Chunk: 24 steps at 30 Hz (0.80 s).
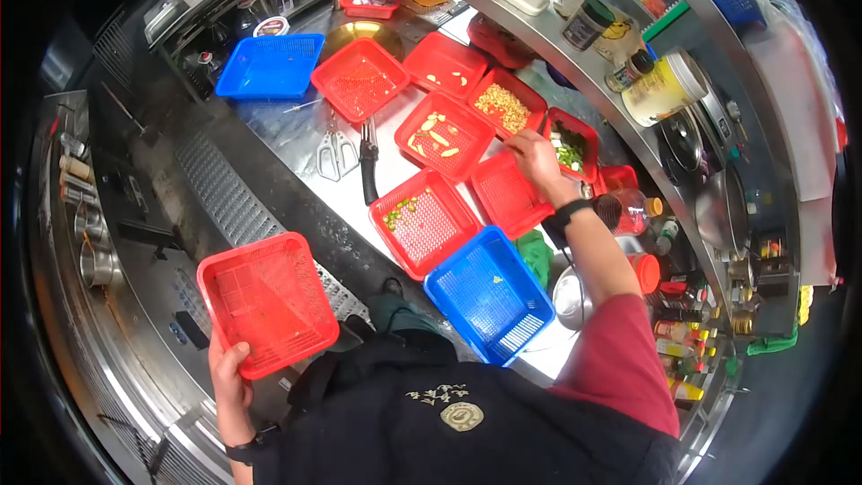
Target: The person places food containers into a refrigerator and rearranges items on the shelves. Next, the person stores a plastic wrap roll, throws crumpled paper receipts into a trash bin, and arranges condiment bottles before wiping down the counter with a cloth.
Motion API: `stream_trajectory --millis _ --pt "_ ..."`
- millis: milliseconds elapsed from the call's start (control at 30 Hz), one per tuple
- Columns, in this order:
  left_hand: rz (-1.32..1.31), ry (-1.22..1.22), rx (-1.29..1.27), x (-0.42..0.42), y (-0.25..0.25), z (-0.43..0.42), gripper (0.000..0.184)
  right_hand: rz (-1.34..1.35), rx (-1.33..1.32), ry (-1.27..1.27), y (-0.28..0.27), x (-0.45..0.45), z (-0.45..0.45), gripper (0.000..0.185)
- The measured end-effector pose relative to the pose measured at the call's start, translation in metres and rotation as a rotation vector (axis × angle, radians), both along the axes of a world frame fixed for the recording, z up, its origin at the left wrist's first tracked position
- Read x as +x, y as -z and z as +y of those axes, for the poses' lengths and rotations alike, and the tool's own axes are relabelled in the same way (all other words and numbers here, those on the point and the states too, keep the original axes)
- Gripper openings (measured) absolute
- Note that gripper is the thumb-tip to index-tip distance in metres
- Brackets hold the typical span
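Observation:
My left hand (230,368) grips the near corner of a red basket (268,305), thumb over its rim, held out at the left away from the table. My right hand (536,160) reaches to the rim between a red basket with chopped pale yellow pieces (503,108) and a red basket (510,193) just below it. Its fingers are bent together; what they hold, if anything, is hidden. Beside it stands a red basket with green and white pieces (570,144). Left of it, a red basket (444,136) holds pale yellow slices.
Nearer me are a red basket with green bits (431,229) and a blue basket (489,296). Scissors (337,151) and a black-handled knife (369,162) lie on the left. A steel shelf (575,63) with jars overhangs the right; bottles stand below it.

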<state>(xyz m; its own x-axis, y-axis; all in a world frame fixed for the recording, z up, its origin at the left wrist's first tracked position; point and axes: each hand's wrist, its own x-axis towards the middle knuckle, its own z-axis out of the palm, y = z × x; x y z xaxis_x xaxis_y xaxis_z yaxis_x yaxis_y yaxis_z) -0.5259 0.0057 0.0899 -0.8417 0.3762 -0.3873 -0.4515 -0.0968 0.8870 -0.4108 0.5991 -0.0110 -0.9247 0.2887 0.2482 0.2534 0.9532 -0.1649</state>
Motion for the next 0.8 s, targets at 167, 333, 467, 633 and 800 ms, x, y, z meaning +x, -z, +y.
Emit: stream_trajectory --millis 167,333,467,633,800 --pt "0.072 -0.012 -0.022 -0.054 0.0 -0.004 0.059 0.247 -0.238 -0.285 -0.065 -0.036 -0.109 0.015" --pt "0.115 -0.195 0.0 -0.121 0.009 -0.025 0.055 0.003 -0.651 -0.731 -0.058 -0.086 -0.241 0.046" --pt "0.134 -0.19 -0.031 -0.177 0.019 -0.04 0.056 -0.462 -0.691 -0.63 -0.035 -0.131 -0.255 0.064" --pt "0.13 -0.132 0.0 -0.229 0.031 -0.04 0.058 -0.123 -0.343 0.124 -0.014 -0.236 -0.199 0.023" --pt "0.071 -0.082 0.028 -0.278 0.046 -0.033 0.058 -0.331 -0.01 0.235 0.019 -0.301 -0.186 0.025"
